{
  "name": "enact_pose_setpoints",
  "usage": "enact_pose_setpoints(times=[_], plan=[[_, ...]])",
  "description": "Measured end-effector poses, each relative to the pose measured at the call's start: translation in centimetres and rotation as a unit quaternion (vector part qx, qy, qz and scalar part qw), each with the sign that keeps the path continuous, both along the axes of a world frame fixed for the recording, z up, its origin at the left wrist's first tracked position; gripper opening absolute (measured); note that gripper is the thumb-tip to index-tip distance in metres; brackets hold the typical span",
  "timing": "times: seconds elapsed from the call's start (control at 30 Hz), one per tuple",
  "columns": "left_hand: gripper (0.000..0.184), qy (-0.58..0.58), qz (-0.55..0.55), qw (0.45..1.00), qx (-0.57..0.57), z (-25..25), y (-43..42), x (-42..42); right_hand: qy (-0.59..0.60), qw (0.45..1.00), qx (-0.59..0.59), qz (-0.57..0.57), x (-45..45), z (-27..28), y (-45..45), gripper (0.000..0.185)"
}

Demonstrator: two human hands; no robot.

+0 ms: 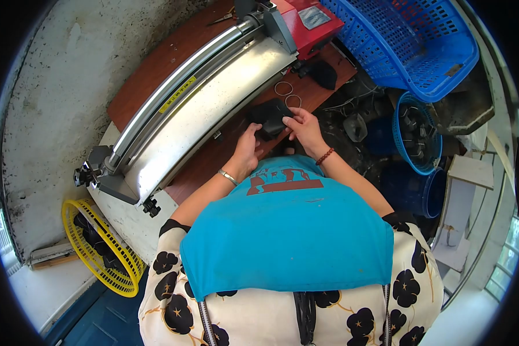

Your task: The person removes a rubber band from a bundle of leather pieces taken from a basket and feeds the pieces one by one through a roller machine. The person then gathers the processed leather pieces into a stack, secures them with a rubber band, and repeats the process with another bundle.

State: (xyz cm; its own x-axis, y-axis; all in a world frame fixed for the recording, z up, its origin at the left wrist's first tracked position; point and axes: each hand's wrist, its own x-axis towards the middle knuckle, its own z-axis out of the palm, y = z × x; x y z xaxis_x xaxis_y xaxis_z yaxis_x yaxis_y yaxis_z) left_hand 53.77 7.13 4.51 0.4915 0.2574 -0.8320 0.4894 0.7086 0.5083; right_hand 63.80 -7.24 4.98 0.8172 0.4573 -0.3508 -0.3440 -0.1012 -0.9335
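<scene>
Both hands meet at a black, flexible-looking piece [269, 117] over the front edge of the reddish-brown table [190, 171]. My left hand [247, 151], with a metal bracelet at the wrist, has its thumb pressed on the piece's lower left side. The fingers of my right hand [304, 130], above a beaded bracelet, pinch its right edge. Behind the piece lies a long machine with a metal roller [179, 86] and a pale metal plate [205, 106]. Two thin rings [284, 88] rest on the table just beyond the piece.
A red machine housing [308, 26] stands at the roller's far end, with a dark item [323, 74] beside it. Blue baskets [380, 52] [419, 132] are at right, above a dark blue bucket [435, 193]. A yellow basket [69, 219] holds black pieces at lower left.
</scene>
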Motion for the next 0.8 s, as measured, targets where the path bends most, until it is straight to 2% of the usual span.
enact_pose_setpoints(times=[0.07, 0.17, 0.2, 0.23, 0.33, 0.4, 0.5, 0.57, 0.6, 0.63, 0.7, 0.73, 0.8], plan=[[0.042, -0.054, -0.004, 0.998, 0.014, 1.1, 0.8, -1.2, 0.076, 0.996, 0.038, -0.016, 0.1, 2.0, -0.5, 0.017], [0.038, -0.097, -0.054, 0.993, 0.032, 0.8, 2.2, -3.2, 0.076, 0.997, 0.03, 0.005, 0.1, 4.7, -0.9, 0.018], [0.043, -0.087, -0.067, 0.993, 0.051, 2.9, 2.1, -3.8, 0.073, 0.997, 0.032, 0.006, 0.2, 5.0, -0.7, 0.018], [0.043, -0.09, -0.067, 0.992, 0.054, 4.6, 2.1, -4.3, 0.043, 0.998, 0.047, 0.009, 0.4, 5.3, -0.5, 0.018], [0.042, -0.176, -0.196, 0.959, 0.101, 6.7, 3.2, -5.6, -0.031, 0.996, 0.076, 0.028, 1.6, 6.0, 0.2, 0.02], [0.04, -0.207, -0.214, 0.949, 0.109, 8.4, 4.0, -6.1, -0.077, 0.992, 0.092, 0.042, 2.9, 6.5, 1.1, 0.02], [0.032, -0.264, -0.221, 0.928, 0.141, 13.0, 5.6, -5.2, -0.105, 0.992, 0.062, 0.034, 5.4, 7.1, 2.7, 0.022], [0.028, -0.319, -0.237, 0.9, 0.18, 15.9, 7.3, -3.8, -0.11, 0.987, -0.035, 0.109, 7.5, 7.7, 3.6, 0.024], [0.026, -0.344, -0.218, 0.891, 0.202, 17.0, 8.0, -2.9, -0.113, 0.987, -0.032, 0.113, 8.4, 7.9, 4.3, 0.024], [0.025, -0.343, -0.207, 0.894, 0.201, 17.6, 9.3, -1.9, -0.184, 0.971, -0.08, 0.128, 9.4, 8.1, 4.9, 0.028], [0.023, -0.407, -0.185, 0.858, 0.253, 18.5, 11.4, 0.8, -0.321, 0.919, -0.172, 0.152, 10.7, 9.0, 6.2, 0.036], [0.022, -0.408, -0.181, 0.848, 0.286, 18.9, 12.5, 2.2, -0.325, 0.905, -0.216, 0.171, 11.2, 10.0, 6.7, 0.039], [0.021, -0.409, -0.157, 0.833, 0.338, 19.0, 14.3, 5.4, -0.314, 0.904, -0.233, 0.172, 11.8, 10.4, 8.0, 0.038]])
